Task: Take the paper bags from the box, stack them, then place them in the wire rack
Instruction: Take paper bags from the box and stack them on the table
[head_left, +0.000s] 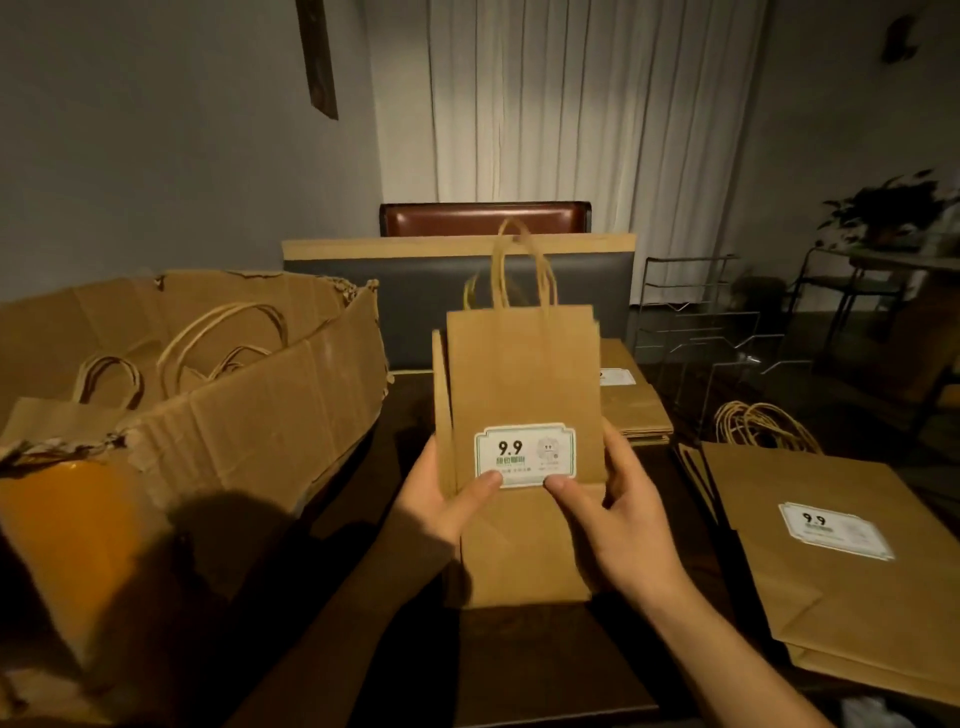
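Observation:
A small stack of flat brown paper bags with a white "9.9" sticker stands upright in front of me, handles up. My left hand grips its left edge, thumb on the sticker. My right hand grips the right edge, thumb under the sticker. The torn cardboard box sits at the left with more bags and handles inside. A wire rack stands at the back right.
A stack of larger paper bags lies flat at the right on the dark table. Another flat pile of bags lies behind the held ones. A padded bench back and a potted plant stand beyond.

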